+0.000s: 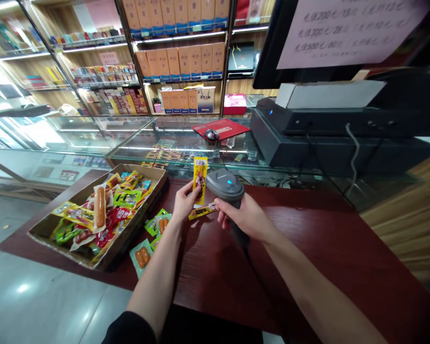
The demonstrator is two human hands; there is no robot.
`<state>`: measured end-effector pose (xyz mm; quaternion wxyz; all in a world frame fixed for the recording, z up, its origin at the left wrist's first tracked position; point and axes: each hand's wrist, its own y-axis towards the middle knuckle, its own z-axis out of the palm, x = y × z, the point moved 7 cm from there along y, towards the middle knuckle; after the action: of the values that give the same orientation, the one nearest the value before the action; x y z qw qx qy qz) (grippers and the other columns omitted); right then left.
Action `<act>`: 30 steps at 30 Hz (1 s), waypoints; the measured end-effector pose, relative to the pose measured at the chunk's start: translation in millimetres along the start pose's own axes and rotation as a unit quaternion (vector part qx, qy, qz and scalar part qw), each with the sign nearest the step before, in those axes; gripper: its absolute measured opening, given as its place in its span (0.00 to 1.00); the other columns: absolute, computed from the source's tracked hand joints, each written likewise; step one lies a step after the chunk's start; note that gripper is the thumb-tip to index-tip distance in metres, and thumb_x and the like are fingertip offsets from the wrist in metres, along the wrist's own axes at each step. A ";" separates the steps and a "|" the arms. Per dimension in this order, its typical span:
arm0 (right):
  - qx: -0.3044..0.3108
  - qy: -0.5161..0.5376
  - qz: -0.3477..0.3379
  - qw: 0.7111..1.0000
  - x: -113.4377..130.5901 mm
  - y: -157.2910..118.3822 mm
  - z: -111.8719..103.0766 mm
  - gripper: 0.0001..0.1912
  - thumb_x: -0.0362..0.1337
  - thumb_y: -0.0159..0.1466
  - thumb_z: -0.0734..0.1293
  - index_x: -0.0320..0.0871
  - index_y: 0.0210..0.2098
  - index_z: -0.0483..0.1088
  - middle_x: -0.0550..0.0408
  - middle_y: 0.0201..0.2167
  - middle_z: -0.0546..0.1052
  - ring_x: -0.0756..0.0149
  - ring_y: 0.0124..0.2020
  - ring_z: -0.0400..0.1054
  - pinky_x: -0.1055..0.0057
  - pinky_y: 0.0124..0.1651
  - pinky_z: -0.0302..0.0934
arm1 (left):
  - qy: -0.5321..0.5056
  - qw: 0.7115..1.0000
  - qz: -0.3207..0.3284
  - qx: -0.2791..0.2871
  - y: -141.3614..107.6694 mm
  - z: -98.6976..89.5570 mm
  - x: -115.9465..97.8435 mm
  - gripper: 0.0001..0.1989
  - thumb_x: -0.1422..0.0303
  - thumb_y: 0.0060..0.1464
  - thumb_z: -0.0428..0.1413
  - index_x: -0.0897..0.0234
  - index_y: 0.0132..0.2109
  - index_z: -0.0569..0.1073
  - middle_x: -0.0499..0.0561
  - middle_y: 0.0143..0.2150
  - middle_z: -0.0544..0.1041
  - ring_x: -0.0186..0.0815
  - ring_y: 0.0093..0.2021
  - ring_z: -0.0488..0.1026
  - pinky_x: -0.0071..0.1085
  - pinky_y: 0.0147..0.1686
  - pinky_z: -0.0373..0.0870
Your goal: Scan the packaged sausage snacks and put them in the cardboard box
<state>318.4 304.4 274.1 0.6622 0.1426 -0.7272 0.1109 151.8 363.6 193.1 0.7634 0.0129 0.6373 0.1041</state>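
Observation:
My left hand pinches a long yellow snack packet, holding it upright above the dark red table. Wrapped round the handle of a grey barcode scanner is my right hand; the scanner's head points toward the packet and a small blue light shows on top. Beneath the hands another yellow packet lies on the table. Beside my left forearm are several sausage packets, some green. A cardboard box full of mixed sausage and snack packets stands at the left.
Behind the table runs a glass counter with a mouse on a red mat. A black cash drawer and a monitor stand at the right. The scanner's cord trails across the table.

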 end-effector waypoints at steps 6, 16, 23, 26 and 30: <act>0.022 -0.009 0.000 1.000 -1.2 -6.3 21.8 0.14 0.46 0.61 0.67 0.42 0.29 0.63 0.63 0.14 0.67 0.74 0.13 0.61 0.76 0.17 0.58 | -0.001 0.999 -0.041 0.015 -2.0 -14.1 1.3 0.29 0.58 0.42 0.66 0.67 0.51 0.76 0.55 0.41 0.81 0.37 0.36 0.76 0.31 0.37 0.71; 0.001 -0.015 0.011 1.000 4.9 -7.4 10.0 0.15 0.48 0.59 0.68 0.44 0.31 0.63 0.64 0.14 0.67 0.72 0.14 0.62 0.73 0.19 0.59 | -0.004 0.998 -0.066 0.016 -3.6 -16.0 9.3 0.28 0.59 0.41 0.67 0.66 0.49 0.76 0.54 0.41 0.80 0.35 0.35 0.75 0.28 0.34 0.72; 0.009 -0.008 0.011 1.000 4.5 -8.3 11.1 0.16 0.48 0.60 0.68 0.43 0.31 0.63 0.64 0.15 0.68 0.72 0.14 0.63 0.74 0.20 0.60 | 0.009 0.998 -0.057 0.025 -3.1 -15.7 7.0 0.27 0.57 0.41 0.66 0.66 0.48 0.77 0.55 0.42 0.80 0.39 0.39 0.76 0.31 0.35 0.73; 0.015 0.005 0.020 1.000 2.5 -8.7 12.2 0.17 0.49 0.60 0.68 0.41 0.33 0.64 0.61 0.17 0.70 0.71 0.15 0.65 0.73 0.20 0.61 | 0.002 0.999 -0.047 0.019 -3.0 -15.6 3.6 0.26 0.58 0.41 0.66 0.67 0.47 0.77 0.55 0.41 0.80 0.37 0.37 0.75 0.30 0.36 0.72; 0.008 0.015 0.017 1.000 6.3 -10.5 13.0 0.22 0.51 0.57 0.70 0.39 0.38 0.67 0.58 0.20 0.73 0.69 0.17 0.67 0.72 0.20 0.64 | -0.019 0.998 -0.050 -0.015 -6.0 -13.1 -1.1 0.28 0.59 0.40 0.67 0.66 0.49 0.76 0.54 0.39 0.80 0.34 0.34 0.75 0.30 0.36 0.71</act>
<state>309.5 289.6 278.7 0.6695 0.1335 -0.7190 0.1301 139.6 356.1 190.9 0.7800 -0.0280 0.6206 0.0749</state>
